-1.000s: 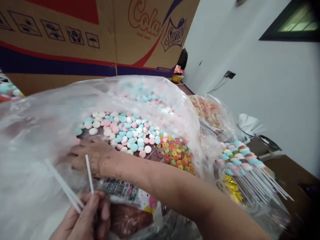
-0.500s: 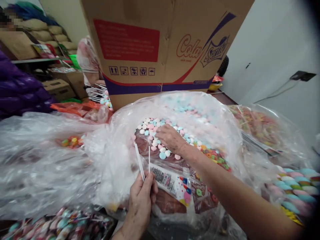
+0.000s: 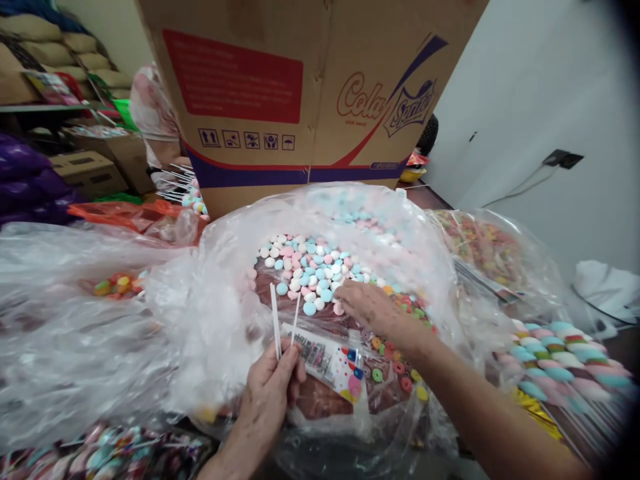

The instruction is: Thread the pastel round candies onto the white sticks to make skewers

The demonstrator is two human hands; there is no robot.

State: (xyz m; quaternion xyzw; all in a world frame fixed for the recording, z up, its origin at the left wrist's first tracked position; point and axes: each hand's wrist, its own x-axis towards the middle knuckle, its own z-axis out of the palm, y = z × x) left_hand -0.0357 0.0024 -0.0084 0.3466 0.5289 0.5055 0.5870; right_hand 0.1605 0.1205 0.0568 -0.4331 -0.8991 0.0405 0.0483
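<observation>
In my left hand (image 3: 267, 390), closed fingers grip a few thin white sticks (image 3: 275, 320), which point upward; one leans apart from the others. My right hand (image 3: 375, 310) hovers at the right edge of a spread of pink, blue and white button-shaped candies (image 3: 310, 270). Its fingers are bent together, tips downward, and whatever they may pinch is hidden. Below that hand lie small coloured ring gummies (image 3: 397, 367). A printed label strip (image 3: 320, 357) lies between my hands, by the clear plastic bag (image 3: 225, 267) around the candies.
A tall cardboard box (image 3: 320, 87) stands behind the candies. At right are a bag of gummies (image 3: 485, 237) and stacked candy skewers (image 3: 565, 357). Wrapped candies (image 3: 110, 453) lie at lower left, below crumpled plastic (image 3: 90, 353). Another person's arm (image 3: 163, 150) shows behind the box.
My right hand has drawn back from the middle of the button candies to their right edge, uncovering more of them. My left hand still holds the sticks. The view has shifted a little right.
</observation>
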